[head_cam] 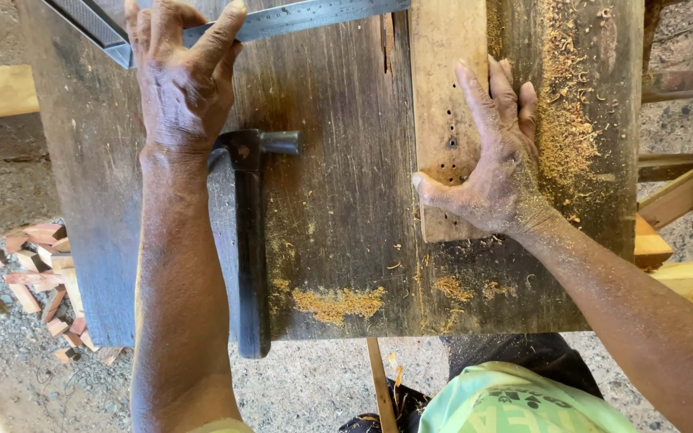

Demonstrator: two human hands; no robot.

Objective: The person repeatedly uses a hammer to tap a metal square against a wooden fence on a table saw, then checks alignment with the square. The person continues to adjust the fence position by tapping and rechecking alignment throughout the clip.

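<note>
Hands (pixel 182 76) (pixel 495 160) flat, board (pixel 443 80) near edge

A hammer (pixel 250 240) lies on the surface (pixel 338 200) left of a plank (pixel 443 96); a steel square (pixel 282 18) rests at the far edge; sawdust (pixel 338 302) lies along the near edge.

Left hand (pixel 182 76) at upper left of frame, fingers flat on a metal square (pixel 282 18). Right hand (pixel 495 156) at center right, palm down on a pale board (pixel 441 72) with small holes. Hammer (pixel 250 240) lies on the dark workbench (pixel 338 184), partly under the left forearm. Sawdust (pixel 338 302) along the lower edge; wood offcuts (pixel 38 277) on the ground at lower left.
</note>
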